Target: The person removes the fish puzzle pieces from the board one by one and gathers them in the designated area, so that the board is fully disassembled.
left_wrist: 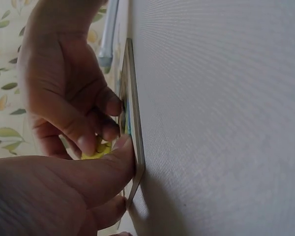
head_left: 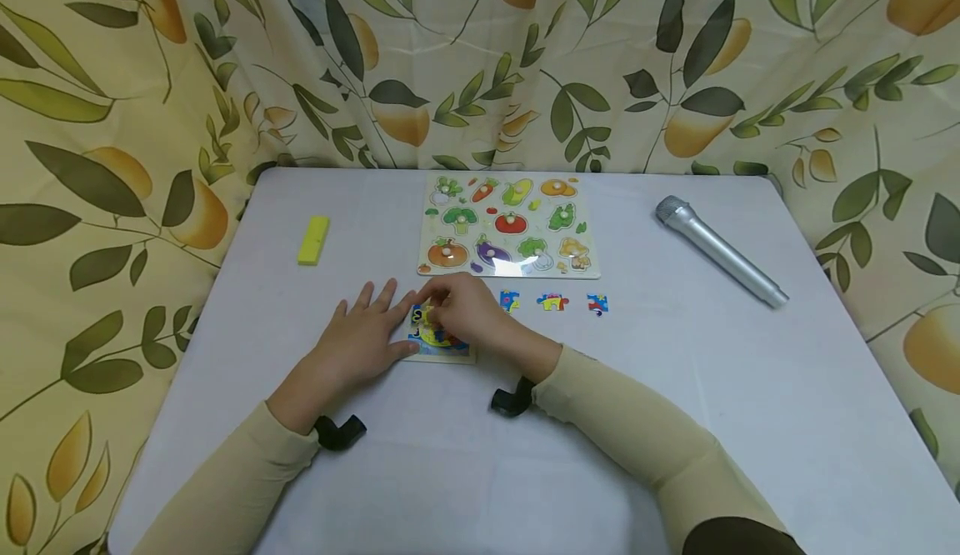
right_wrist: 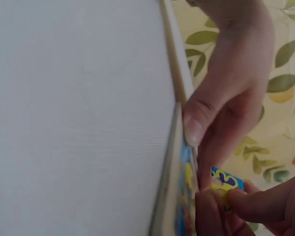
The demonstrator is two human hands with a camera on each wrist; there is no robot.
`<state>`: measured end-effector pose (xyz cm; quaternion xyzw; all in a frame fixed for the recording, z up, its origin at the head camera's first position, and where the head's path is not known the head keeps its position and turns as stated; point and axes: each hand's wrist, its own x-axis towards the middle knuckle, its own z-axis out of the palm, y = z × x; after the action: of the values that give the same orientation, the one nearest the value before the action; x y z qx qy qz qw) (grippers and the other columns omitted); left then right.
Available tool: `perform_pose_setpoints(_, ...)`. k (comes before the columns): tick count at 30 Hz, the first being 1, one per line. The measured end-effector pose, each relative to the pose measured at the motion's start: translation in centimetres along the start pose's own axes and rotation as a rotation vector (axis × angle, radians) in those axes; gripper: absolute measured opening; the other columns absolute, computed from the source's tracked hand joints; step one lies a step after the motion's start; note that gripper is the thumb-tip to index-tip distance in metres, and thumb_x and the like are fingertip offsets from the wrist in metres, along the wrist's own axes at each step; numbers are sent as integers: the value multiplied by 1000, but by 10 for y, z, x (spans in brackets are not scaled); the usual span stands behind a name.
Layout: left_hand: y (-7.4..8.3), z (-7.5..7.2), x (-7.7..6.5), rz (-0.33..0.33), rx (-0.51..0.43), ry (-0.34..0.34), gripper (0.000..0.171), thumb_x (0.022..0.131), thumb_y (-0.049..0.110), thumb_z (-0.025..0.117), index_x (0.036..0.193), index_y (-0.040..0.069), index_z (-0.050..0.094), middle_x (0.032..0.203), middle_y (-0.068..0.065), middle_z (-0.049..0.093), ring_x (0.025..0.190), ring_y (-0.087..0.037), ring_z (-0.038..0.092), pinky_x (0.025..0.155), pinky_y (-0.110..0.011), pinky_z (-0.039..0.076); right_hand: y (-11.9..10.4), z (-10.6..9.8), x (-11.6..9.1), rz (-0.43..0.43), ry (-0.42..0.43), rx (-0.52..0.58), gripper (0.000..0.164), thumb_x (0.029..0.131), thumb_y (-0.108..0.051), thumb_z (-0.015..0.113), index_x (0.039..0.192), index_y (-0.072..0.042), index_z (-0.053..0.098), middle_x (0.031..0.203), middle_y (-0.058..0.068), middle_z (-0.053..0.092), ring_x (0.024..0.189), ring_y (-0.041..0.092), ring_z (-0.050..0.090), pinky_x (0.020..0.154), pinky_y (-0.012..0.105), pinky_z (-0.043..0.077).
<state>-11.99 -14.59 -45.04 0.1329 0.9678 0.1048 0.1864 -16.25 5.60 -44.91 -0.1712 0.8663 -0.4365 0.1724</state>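
A small jigsaw puzzle (head_left: 444, 357) with a bright yellow and blue picture lies in a pale frame on the table. My left hand (head_left: 358, 330) rests spread at its left side, thumb on the lower left of the frame and fingertips by the upper left corner. Over the puzzle, my right hand (head_left: 467, 309) pinches a yellow and blue jigsaw piece (right_wrist: 227, 180) between thumb and fingers, tilted up from the puzzle surface. In the left wrist view the yellow of this piece (left_wrist: 97, 150) shows below the right fingertips. The right hand hides much of the puzzle in the head view.
Three loose pieces lie in a row to the right: a blue one (head_left: 509, 301), a yellow and red one (head_left: 552, 302) and another blue one (head_left: 597, 303). Behind is a vegetable peg board (head_left: 468, 267). A yellow block (head_left: 313, 241) and a silver microphone (head_left: 722, 251) lie at either side.
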Motion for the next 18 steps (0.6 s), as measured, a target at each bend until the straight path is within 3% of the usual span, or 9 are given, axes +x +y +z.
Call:
perform_pose_setpoints(4, 0, 0, 0, -3, 19, -5, 84, 103, 56, 66, 171, 24, 31, 181, -15, 18, 167, -51, 12, 126, -80, 18, -2, -9, -4, 9, -33, 97, 23, 96, 1, 73, 111, -13, 83, 92, 7, 68, 70, 18, 70, 65, 28, 62)
perform_pose_setpoints(13, 1, 0, 1, -14, 21, -14, 85, 102, 55, 67, 172, 24, 30, 181, -16, 19, 166, -52, 12, 125, -81, 18, 2, -39, -15, 55, 14, 83, 21, 97, -3, 78, 113, -15, 84, 98, 8, 68, 86, 25, 74, 72, 32, 66)
perform_pose_setpoints(18, 3, 0, 2, -27, 14, -24, 86, 102, 56, 67, 172, 25, 27, 181, -15, 16, 167, -51, 9, 127, -80, 16, 11, -60, -18, 115, 59, 123, 20, 98, -2, 77, 113, -12, 84, 105, 10, 66, 87, 24, 72, 76, 37, 68)
